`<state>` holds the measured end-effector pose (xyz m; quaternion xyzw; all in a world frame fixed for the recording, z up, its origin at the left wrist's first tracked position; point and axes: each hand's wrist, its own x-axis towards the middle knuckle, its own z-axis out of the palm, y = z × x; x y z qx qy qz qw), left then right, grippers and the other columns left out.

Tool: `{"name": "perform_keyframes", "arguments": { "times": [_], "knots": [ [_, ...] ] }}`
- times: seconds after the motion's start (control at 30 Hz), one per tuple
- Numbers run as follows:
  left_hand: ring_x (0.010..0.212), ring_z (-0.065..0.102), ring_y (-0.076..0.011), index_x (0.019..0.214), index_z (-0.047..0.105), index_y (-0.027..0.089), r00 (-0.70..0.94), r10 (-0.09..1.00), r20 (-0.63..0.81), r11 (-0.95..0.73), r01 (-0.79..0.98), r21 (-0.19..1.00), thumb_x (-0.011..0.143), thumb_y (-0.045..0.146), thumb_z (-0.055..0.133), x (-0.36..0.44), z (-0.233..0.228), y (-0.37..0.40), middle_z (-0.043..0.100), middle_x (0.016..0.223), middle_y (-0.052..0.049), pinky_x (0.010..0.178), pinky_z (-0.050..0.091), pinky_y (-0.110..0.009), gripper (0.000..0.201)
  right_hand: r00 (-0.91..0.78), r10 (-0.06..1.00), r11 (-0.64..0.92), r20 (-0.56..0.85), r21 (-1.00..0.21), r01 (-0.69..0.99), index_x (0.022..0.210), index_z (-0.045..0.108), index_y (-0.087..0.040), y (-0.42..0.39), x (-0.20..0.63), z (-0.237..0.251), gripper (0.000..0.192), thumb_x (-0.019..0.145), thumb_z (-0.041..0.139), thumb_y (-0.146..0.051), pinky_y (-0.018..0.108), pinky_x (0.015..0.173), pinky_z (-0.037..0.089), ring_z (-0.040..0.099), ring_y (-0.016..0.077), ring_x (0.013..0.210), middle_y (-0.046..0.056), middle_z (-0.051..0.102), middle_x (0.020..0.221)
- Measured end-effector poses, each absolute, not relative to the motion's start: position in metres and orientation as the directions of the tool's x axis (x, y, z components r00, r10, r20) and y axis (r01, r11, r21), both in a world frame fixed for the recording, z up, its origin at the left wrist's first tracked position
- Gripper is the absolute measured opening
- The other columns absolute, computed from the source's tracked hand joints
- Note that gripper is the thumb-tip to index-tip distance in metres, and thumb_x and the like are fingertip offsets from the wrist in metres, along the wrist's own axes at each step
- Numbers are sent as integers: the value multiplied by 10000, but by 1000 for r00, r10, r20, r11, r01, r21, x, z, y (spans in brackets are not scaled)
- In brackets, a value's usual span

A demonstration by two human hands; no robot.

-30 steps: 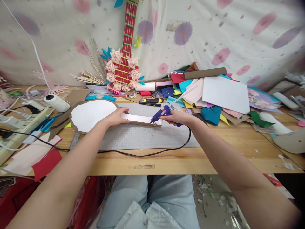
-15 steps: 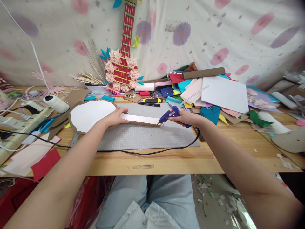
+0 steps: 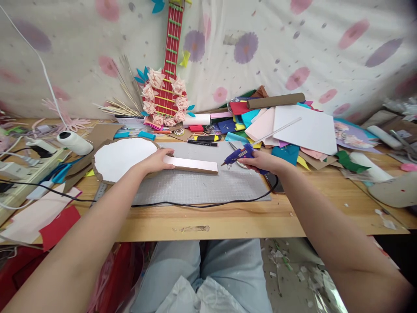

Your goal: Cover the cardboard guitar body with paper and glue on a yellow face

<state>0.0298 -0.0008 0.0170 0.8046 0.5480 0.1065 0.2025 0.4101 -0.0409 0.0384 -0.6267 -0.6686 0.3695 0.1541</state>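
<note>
White oval (image 3: 125,158) just left of the grip; clasping the strip (image 3: 195,164) by its left end in a closed left hand (image 3: 155,161); off its right end, holding the glue gun (image 3: 241,153) in a curled right hand (image 3: 262,161); seemingly gluing, calling next for steady aim.

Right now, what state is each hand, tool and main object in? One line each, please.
Left hand: closed on the cardboard strip
Right hand: wrapped around the glue gun
Cardboard strip: held
Glue gun: held, nozzle clear of the strip
Red guitar: upright
Brown sheet: rolled up
</note>
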Motion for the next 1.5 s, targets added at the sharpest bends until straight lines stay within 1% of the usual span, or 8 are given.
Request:
{"name": "perform_keyframes", "arguments": {
  "times": [0.2,0.4,0.57,0.8,1.0,1.13,1.27,1.5],
  "knots": [
    [1228,423,-239,1262,455,181,384,922,-47,-327,837,438,628,435,611,29,14,1,492,1313,-81,1049,301,-334,701,178,978,-186,-111,-849,494,830,541,-154,-25,386,6,260,817,531,-413,208,486,438,493,72,491,43,614,745],
    [1187,442,-249,1261,461,191,403,914,-46,-350,841,411,648,443,590,29,13,1,540,1247,-60,1010,338,-346,675,346,938,-239,32,-662,710,1029,535,-126,-2,361,-22,363,842,462,-429,296,665,473,636,193,717,107,642,847],
    [1181,426,-285,1249,483,192,384,923,-32,-354,877,326,617,583,607,36,10,-2,546,1219,-78,966,359,-362,754,289,955,-221,71,-481,848,1114,510,-85,-5,358,-19,419,864,429,-412,351,836,424,590,271,999,184,619,1025],
    [1076,494,-268,1035,614,186,452,891,29,-448,868,213,682,576,555,44,9,-3,606,1045,-81,973,321,-379,530,161,970,-130,181,-174,976,1069,516,-37,-23,368,-9,472,844,469,-448,428,911,341,475,347,1107,261,552,1109],
    [1100,466,-280,1005,612,198,387,922,20,-382,900,211,662,589,566,44,6,-1,600,1102,-80,959,337,-375,523,247,909,-172,334,-239,956,1018,480,-92,-49,374,-15,458,812,494,-501,426,818,379,468,347,1023,223,556,1013],
    [1104,454,-298,1006,606,203,350,937,9,-344,916,208,640,600,576,46,5,0,600,1103,-79,930,366,-376,541,6,907,134,421,-301,944,947,491,-156,-55,355,-22,428,787,507,-552,385,811,378,485,288,934,148,554,935],
    [1083,474,-291,977,606,203,346,938,22,-344,919,193,646,634,548,49,7,-2,606,1062,-77,935,363,-381,547,-271,868,406,417,-279,870,1024,497,-167,-44,329,-28,469,759,550,-550,388,861,364,466,282,997,137,543,1035],
    [1083,464,-299,999,605,175,348,937,34,-348,917,197,650,640,544,50,7,-5,597,1088,-106,919,373,-381,585,-256,899,370,357,-303,878,1088,501,-164,-26,317,-40,451,770,559,-480,399,901,349,434,286,1066,138,514,1116]
  ]
}}
